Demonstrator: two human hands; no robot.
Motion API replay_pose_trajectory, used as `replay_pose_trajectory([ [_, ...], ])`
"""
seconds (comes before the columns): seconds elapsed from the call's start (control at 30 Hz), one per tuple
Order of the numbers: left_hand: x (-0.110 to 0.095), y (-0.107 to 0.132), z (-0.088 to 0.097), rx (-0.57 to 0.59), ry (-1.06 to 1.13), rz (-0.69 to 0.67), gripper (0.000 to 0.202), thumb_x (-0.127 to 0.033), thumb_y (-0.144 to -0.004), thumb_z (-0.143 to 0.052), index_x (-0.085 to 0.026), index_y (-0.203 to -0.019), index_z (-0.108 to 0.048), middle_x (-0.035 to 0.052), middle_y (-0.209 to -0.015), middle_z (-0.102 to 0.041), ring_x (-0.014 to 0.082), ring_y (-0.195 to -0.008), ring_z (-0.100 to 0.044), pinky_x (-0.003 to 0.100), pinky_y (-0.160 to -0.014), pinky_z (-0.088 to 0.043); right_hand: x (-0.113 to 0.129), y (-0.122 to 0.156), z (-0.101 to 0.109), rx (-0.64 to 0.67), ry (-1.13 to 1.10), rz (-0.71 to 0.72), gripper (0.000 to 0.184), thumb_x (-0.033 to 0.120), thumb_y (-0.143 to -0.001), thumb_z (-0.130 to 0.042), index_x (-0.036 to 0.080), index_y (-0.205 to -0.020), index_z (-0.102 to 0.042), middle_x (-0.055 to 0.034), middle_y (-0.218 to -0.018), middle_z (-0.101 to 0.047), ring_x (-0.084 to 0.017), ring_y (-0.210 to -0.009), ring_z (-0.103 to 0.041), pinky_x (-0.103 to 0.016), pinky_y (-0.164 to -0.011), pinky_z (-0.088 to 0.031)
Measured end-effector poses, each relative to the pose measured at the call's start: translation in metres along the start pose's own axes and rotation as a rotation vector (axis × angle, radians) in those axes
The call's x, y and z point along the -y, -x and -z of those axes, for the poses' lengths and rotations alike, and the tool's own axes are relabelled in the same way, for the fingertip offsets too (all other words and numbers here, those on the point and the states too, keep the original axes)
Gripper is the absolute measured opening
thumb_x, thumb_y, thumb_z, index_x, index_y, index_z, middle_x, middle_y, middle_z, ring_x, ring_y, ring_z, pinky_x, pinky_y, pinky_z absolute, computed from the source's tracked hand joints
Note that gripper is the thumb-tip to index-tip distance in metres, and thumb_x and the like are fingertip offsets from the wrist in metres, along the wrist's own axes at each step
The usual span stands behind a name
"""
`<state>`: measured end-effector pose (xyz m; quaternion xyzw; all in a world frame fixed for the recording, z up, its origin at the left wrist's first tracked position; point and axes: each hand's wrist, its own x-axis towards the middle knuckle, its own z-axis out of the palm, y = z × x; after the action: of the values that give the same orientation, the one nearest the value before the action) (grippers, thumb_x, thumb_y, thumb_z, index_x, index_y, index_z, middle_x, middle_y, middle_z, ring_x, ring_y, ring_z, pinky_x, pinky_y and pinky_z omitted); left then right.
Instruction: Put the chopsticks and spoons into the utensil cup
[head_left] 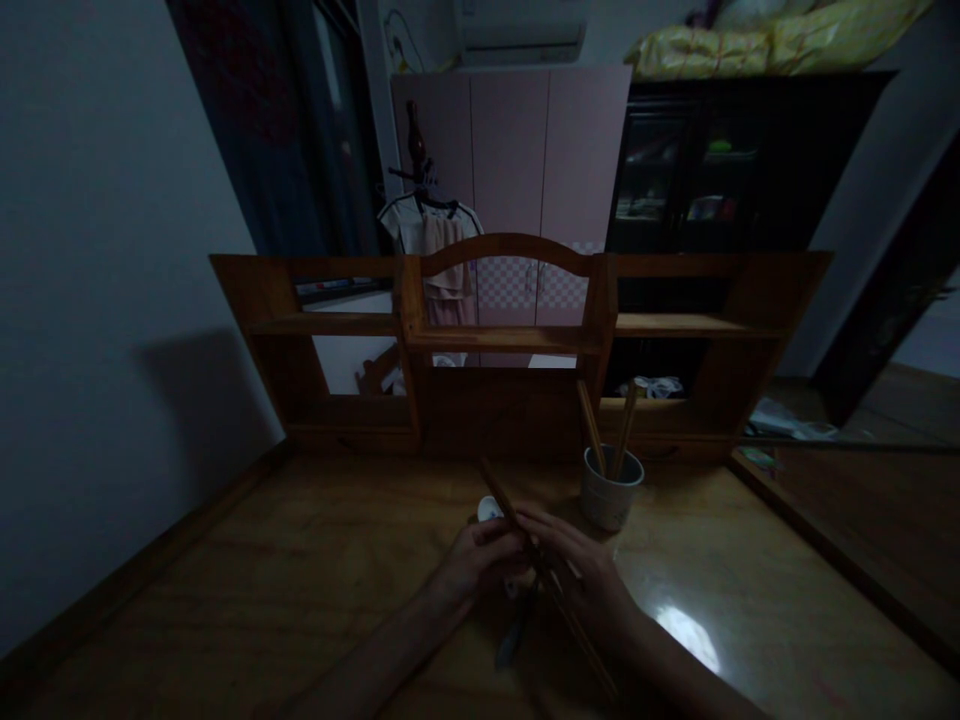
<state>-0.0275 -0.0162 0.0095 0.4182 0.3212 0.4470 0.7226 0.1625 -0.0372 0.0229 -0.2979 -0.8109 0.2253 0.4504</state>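
Observation:
A pair of brown wooden chopsticks (581, 640) slants between my hands, the far ends pointing up and left. My right hand (581, 570) is closed round their middle. From the other side, my left hand (486, 558) closes on them, its fingertips meeting the right ones. Just beyond my left hand shows the white bowl of what looks like a ceramic spoon (490, 508); whether it is held or lying is unclear. Below the hands a dark, flat-ended utensil (510, 645) shows dimly, its upper part hidden. A white cup (611, 495) with more chopsticks (624, 430) stands beyond my right hand.
The wooden table (337, 560) carries a shelf unit (502, 345) along its back edge. A wall (112, 330) borders the left side, and a raised wooden edge (825, 550) runs along the right. Light glares on the tabletop near my right forearm. The room is dim.

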Motion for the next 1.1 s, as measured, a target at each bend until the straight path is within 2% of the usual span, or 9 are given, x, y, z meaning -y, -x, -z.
replay_pose_trajectory([
  [0.1, -0.006, -0.001, 0.000, -0.083, -0.040, -0.060, 0.039, -0.038, -0.068, -0.080, -0.011, -0.095, -0.072, 0.0131, -0.100, -0.072, 0.0204, -0.085, -0.068, 0.026, -0.073, -0.053, 0.004, -0.005, 0.002, -0.136, -0.036, -0.268, 0.029, 0.034, -0.096, -0.048, 0.017, -0.109, -0.068, -0.0091, -0.101, -0.070, -0.021, -0.092, -0.065, -0.031, -0.078, -0.053],
  [0.17, -0.011, -0.002, 0.000, -0.159, -0.079, -0.118, 0.041, -0.041, -0.066, -0.081, -0.011, -0.092, -0.072, 0.0131, -0.097, -0.073, 0.0221, -0.085, -0.069, 0.028, -0.073, -0.054, 0.003, -0.008, 0.004, -0.051, -0.058, -0.445, 0.035, 0.041, -0.093, -0.052, 0.013, -0.085, -0.072, -0.0043, -0.073, -0.068, -0.017, -0.068, -0.063, -0.024, -0.059, -0.048],
  [0.23, -0.014, -0.002, -0.002, -0.220, -0.129, -0.179, 0.043, -0.045, -0.065, -0.080, -0.011, -0.090, -0.072, 0.0121, -0.091, -0.073, 0.0229, -0.083, -0.069, 0.029, -0.072, -0.055, 0.000, -0.009, 0.004, 0.089, -0.091, -0.509, 0.040, 0.045, -0.089, -0.057, 0.012, -0.073, -0.072, -0.0014, -0.062, -0.063, -0.015, -0.059, -0.058, -0.022, -0.053, -0.042],
  [0.33, -0.017, 0.001, -0.005, -0.251, -0.240, -0.251, 0.042, -0.048, -0.066, -0.077, -0.012, -0.087, -0.073, 0.0105, -0.086, -0.074, 0.0239, -0.079, -0.070, 0.030, -0.067, -0.057, -0.002, -0.007, 0.001, 0.168, -0.105, -0.452, 0.035, 0.042, -0.087, -0.060, 0.013, -0.076, -0.075, -0.0010, -0.065, -0.065, -0.015, -0.062, -0.058, -0.022, -0.057, -0.040],
  [0.6, -0.015, 0.022, -0.011, -0.305, -0.633, -0.474, 0.019, -0.036, -0.078, -0.071, -0.019, -0.082, -0.078, 0.0065, -0.086, -0.076, 0.0221, -0.078, -0.071, 0.027, -0.070, -0.058, 0.019, -0.006, -0.003, 0.132, -0.127, -0.336, 0.022, 0.032, -0.086, -0.064, 0.015, -0.078, -0.074, 0.0005, -0.069, -0.068, -0.015, -0.067, -0.060, -0.022, -0.060, -0.040],
  [0.67, -0.014, 0.027, -0.012, -0.298, -0.717, -0.572, 0.016, -0.033, -0.078, -0.072, -0.019, -0.082, -0.077, 0.0056, -0.085, -0.076, 0.0215, -0.078, -0.071, 0.027, -0.071, -0.058, 0.021, -0.004, 0.000, 0.133, -0.116, -0.320, 0.020, 0.033, -0.084, -0.066, 0.015, -0.079, -0.075, -0.0006, -0.071, -0.070, -0.016, -0.069, -0.062, -0.022, -0.063, -0.042],
  [0.8, -0.012, 0.036, -0.017, -0.168, -0.854, -0.759, 0.013, -0.026, -0.079, -0.072, -0.021, -0.090, -0.074, 0.0030, -0.087, -0.075, 0.0182, -0.078, -0.071, 0.025, -0.072, -0.058, 0.018, 0.000, 0.008, 0.184, -0.096, -0.282, 0.022, 0.037, -0.083, -0.068, 0.017, -0.082, -0.076, -0.0036, -0.076, -0.072, -0.019, -0.073, -0.065, -0.025, -0.068, -0.047],
  [0.97, -0.011, 0.041, -0.021, 0.007, -0.949, -0.930, 0.026, -0.018, -0.078, -0.073, -0.021, -0.104, -0.070, 0.0041, -0.094, -0.076, 0.0163, -0.080, -0.072, 0.021, -0.075, -0.058, 0.016, 0.001, 0.016, 0.282, -0.079, -0.225, 0.029, 0.046, -0.081, -0.068, 0.019, -0.078, -0.077, -0.0046, -0.076, -0.072, -0.018, -0.071, -0.065, -0.026, -0.068, -0.048],
  [1.1, -0.010, 0.040, -0.022, 0.036, -0.977, -0.938, 0.023, -0.017, -0.079, -0.071, -0.021, -0.102, -0.071, 0.0049, -0.096, -0.076, 0.0162, -0.080, -0.073, 0.020, -0.075, -0.058, 0.017, 0.000, 0.016, 0.281, -0.087, -0.200, 0.027, 0.044, -0.080, -0.070, 0.019, -0.075, -0.077, -0.0041, -0.080, -0.072, -0.018, -0.074, -0.066, -0.026, -0.069, -0.049],
])
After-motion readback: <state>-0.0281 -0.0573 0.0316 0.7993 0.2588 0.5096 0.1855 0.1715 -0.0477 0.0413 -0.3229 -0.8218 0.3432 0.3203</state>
